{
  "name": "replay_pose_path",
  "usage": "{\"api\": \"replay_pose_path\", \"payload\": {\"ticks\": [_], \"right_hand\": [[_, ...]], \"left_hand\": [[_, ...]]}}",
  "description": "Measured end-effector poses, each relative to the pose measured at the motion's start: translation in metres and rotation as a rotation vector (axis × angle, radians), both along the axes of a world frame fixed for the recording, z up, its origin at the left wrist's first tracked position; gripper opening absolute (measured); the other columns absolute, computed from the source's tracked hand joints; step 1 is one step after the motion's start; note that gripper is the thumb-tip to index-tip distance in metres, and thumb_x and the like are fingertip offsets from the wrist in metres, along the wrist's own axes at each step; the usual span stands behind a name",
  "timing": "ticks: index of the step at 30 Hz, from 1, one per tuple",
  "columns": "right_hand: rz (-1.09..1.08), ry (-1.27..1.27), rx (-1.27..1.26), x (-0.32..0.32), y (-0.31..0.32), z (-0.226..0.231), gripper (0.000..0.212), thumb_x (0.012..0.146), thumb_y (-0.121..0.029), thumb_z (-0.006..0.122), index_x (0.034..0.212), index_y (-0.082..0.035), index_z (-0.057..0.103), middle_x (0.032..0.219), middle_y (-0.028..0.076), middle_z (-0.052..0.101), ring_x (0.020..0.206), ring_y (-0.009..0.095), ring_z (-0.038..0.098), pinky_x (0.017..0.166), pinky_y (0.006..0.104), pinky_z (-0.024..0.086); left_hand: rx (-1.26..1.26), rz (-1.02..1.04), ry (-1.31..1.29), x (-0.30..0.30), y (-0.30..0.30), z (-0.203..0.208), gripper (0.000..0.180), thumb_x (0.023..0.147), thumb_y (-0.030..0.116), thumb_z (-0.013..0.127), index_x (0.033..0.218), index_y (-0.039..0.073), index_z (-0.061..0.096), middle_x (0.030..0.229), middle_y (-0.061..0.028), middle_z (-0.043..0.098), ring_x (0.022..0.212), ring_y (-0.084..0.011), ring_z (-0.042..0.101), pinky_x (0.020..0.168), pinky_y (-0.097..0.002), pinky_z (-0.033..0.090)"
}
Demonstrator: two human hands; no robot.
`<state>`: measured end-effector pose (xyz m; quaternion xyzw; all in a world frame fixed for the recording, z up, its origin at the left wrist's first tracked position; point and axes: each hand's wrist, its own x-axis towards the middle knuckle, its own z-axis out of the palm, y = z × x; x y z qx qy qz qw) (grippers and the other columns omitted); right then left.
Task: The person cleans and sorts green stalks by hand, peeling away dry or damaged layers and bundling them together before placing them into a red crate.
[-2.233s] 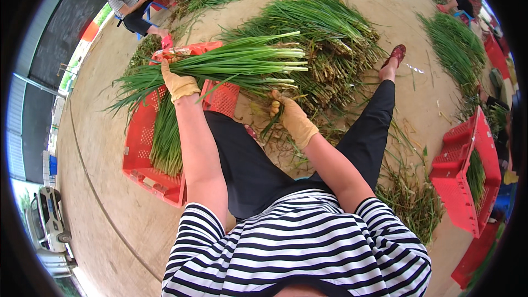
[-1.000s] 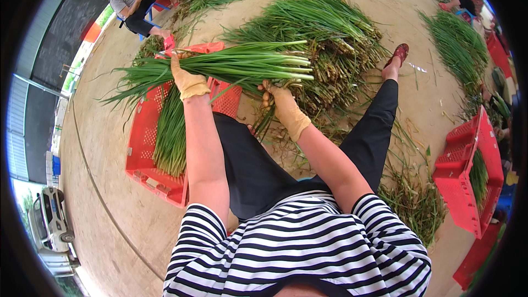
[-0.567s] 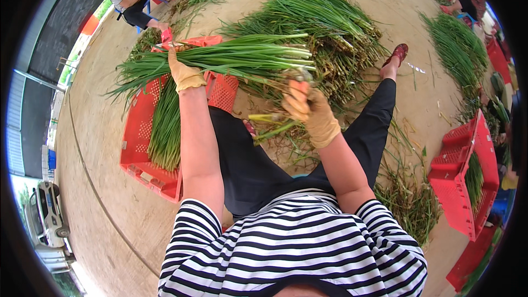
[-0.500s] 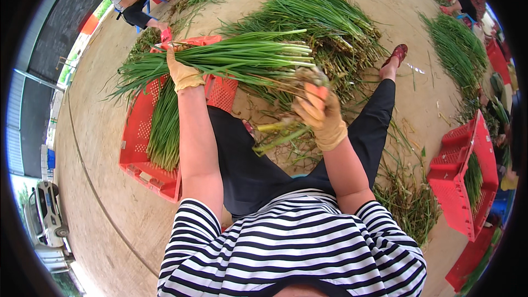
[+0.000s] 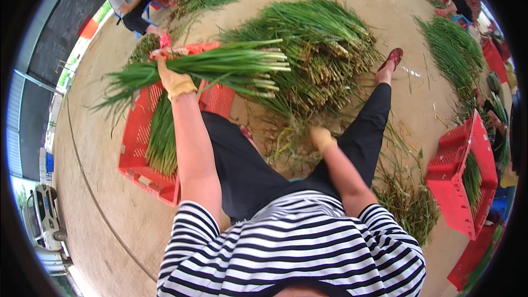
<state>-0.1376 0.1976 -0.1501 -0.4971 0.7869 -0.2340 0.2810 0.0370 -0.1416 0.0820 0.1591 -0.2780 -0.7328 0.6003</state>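
Green and white-ended, a bunch (image 5: 236,69) lies across our left hand (image 5: 176,81), whose fingers grip it above the far edge of a red crate (image 5: 133,148), pale ends pointing right. Our right hand (image 5: 321,138) is blurred, low by scraps (image 5: 286,144) on the floor (image 5: 99,126); we cannot tell whether its fingers are open. Just beyond lies a pile (image 5: 313,44).

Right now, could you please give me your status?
Left grip holding bunch over crate. Right grip low, blurred, contents unclear. Scraps beside right grip.
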Motion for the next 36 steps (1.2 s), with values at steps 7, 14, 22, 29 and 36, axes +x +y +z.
{"api": "replay_pose_path", "payload": {"ticks": [7,14,22,29,36], "right_hand": [[-0.566,-0.741,-0.518,0.001,-0.057,0.078,0.025,0.079,-0.026,0.060,0.088,-0.002,0.059,0.062,0.002,0.054,0.051,0.011,0.048,0.047,0.0245,0.039],[-0.543,-1.143,-0.597,0.036,-0.124,0.131,0.019,0.081,-0.022,0.059,0.084,-0.003,0.061,0.052,0.001,0.051,0.043,0.008,0.045,0.040,0.0213,0.035],[0.491,-1.188,-0.638,0.061,-0.063,0.194,0.027,0.085,-0.028,0.055,0.076,-0.002,0.056,0.058,0.003,0.054,0.051,0.011,0.051,0.051,0.0220,0.041],[0.070,0.048,-0.453,0.025,-0.013,0.110,0.024,0.080,-0.025,0.060,0.079,-0.001,0.061,0.065,0.009,0.060,0.064,0.016,0.059,0.060,0.0284,0.045],[-0.353,0.272,-0.920,0.013,-0.034,0.147,0.010,0.078,-0.013,0.058,0.085,-0.010,0.064,0.082,0.006,0.059,0.082,0.026,0.053,0.069,0.0335,0.043]], "left_hand": [[0.123,0.001,-0.063,-0.025,0.034,0.004,0.022,0.086,0.029,0.049,0.076,0.010,0.054,0.072,-0.0016,0.055,0.073,-0.0165,0.054,0.070,-0.0341,0.047],[0.113,-0.147,-0.064,-0.034,0.045,0.007,0.021,0.085,0.030,0.050,0.075,0.011,0.051,0.073,-0.0007,0.054,0.069,-0.0160,0.052,0.069,-0.0363,0.048],[0.095,-0.062,-0.114,-0.034,0.041,0.000,0.019,0.083,0.029,0.054,0.076,0.011,0.053,0.072,0.0010,0.053,0.067,-0.0131,0.051,0.063,-0.0291,0.045],[0.023,-0.076,-0.037,-0.023,0.032,0.010,0.017,0.083,0.026,0.053,0.078,0.010,0.055,0.075,-0.0019,0.056,0.072,-0.0179,0.054,0.071,-0.0336,0.047],[0.061,-0.148,-0.056,-0.009,0.049,0.015,0.017,0.084,0.026,0.053,0.077,0.011,0.055,0.076,-0.0016,0.057,0.071,-0.0159,0.055,0.069,-0.0326,0.049]]}}
